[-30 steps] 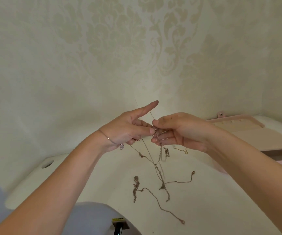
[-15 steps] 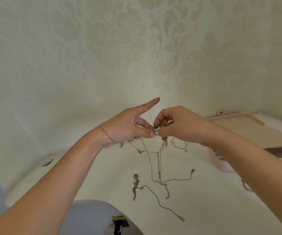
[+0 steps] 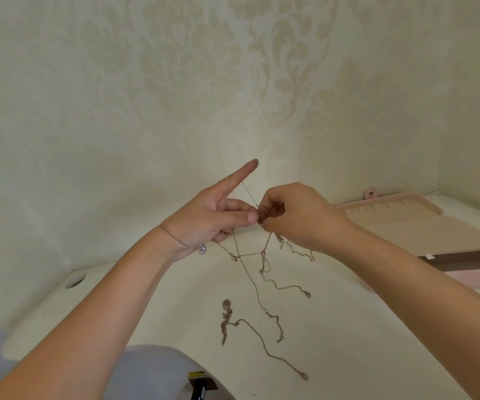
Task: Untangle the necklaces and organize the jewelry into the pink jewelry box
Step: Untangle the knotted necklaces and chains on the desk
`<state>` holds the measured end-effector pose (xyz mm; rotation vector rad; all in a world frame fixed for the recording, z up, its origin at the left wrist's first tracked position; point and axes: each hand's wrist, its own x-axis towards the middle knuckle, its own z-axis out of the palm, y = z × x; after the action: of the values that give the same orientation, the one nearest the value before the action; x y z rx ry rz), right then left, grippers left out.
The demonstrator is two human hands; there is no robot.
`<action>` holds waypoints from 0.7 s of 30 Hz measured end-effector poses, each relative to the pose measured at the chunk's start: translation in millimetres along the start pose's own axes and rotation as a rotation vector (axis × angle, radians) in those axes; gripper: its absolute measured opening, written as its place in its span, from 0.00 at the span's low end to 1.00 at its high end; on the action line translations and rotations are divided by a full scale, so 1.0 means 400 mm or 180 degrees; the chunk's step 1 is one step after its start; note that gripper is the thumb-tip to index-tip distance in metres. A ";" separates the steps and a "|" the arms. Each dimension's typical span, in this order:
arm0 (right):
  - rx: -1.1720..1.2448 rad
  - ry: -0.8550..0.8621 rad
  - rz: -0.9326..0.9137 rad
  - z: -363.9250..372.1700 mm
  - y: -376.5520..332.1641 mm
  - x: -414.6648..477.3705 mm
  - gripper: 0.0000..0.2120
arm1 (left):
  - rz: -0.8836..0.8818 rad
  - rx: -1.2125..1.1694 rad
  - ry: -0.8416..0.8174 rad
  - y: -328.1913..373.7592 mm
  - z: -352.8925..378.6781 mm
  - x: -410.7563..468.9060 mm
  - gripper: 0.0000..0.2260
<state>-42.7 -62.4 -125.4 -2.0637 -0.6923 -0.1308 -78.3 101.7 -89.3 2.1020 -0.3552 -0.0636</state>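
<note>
**Both hands pinching tangled chains**

Thin rose-gold necklaces (image 3: pixel 251 280), knotted together, hang from both hands, loose ends trailing on the white tabletop (image 3: pixel 348 342). Left hand (image 3: pixel 204 220): index straight out, thumb and another finger pinching a chain. Right hand (image 3: pixel 293 217): fingers (image 3: pixel 270 210) curled tight, pinching the same spot. Pink jewelry box (image 3: pixel 464 280) lies open at right.
</note>
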 end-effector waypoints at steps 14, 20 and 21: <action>-0.0176 0.1151 -0.0346 0.050 0.014 -0.003 0.07 | -0.0051 -0.0238 0.0512 0.013 0.038 0.008 0.22; 0.1463 0.0686 0.0366 0.029 0.013 0.008 0.08 | 0.0077 -0.0837 0.0625 0.011 0.037 0.020 0.20; 0.1803 0.0288 0.0554 0.013 0.016 0.009 0.07 | 0.0116 -0.0909 0.0756 0.007 0.032 0.024 0.19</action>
<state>-37.1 -59.3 -131.9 -1.5517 -0.4272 0.0670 -72.1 87.1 -92.6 1.7964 -0.2262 0.1480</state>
